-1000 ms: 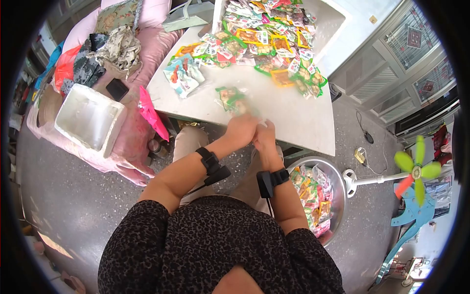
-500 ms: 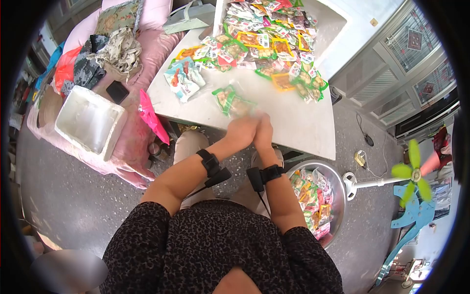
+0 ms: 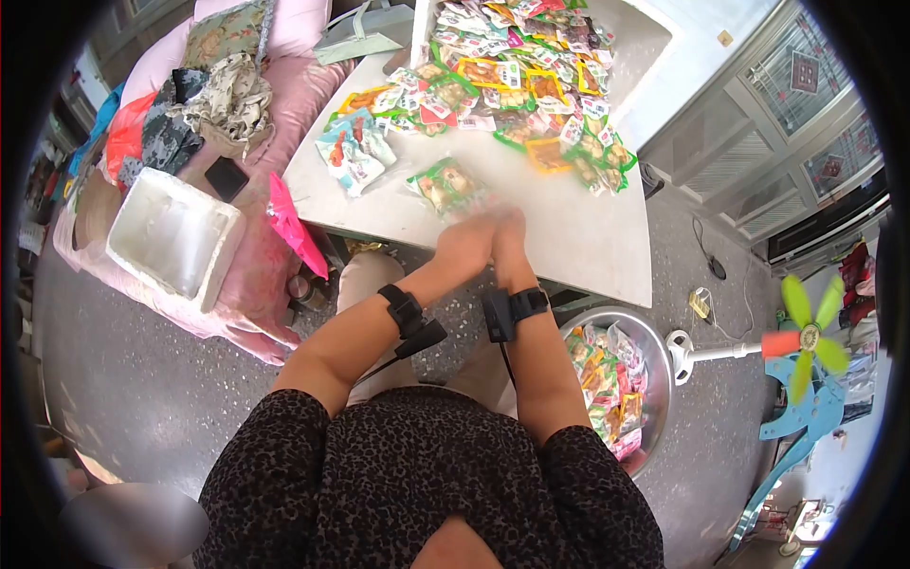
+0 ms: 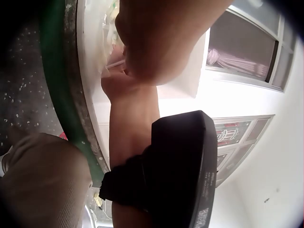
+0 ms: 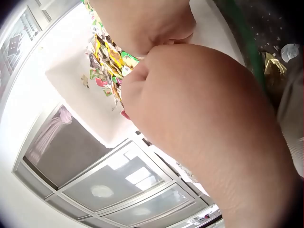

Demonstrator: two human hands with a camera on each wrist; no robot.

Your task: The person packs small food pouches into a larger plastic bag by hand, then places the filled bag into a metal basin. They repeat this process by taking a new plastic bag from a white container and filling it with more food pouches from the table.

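A clear plastic bag with green-edged snack packing and pale pieces inside (image 3: 447,186) lies on the white table (image 3: 588,247) near its front edge. My left hand (image 3: 464,242) and right hand (image 3: 510,235) are pressed close together at the bag's near end and hold it there. Blur and the backs of the hands hide the fingertips. In the left wrist view, a strip of clear plastic (image 4: 110,35) shows beside the hands. The right wrist view is mostly filled by the right hand (image 5: 185,85), with the left hand (image 5: 147,26) against it.
A heap of snack packets (image 3: 512,81) spills from a white box (image 3: 640,47). Another bag with blue and white packing (image 3: 355,152) lies at left. A metal basin (image 3: 661,379) of packets stands on the floor at right, beside a fan (image 3: 806,337). A foam box (image 3: 175,232) sits at left.
The bag has turned and now lies flatter, its green-edged contents showing more plainly. Both hands have stayed at its near end and drawn closer together; the right forearm has shifted slightly left.
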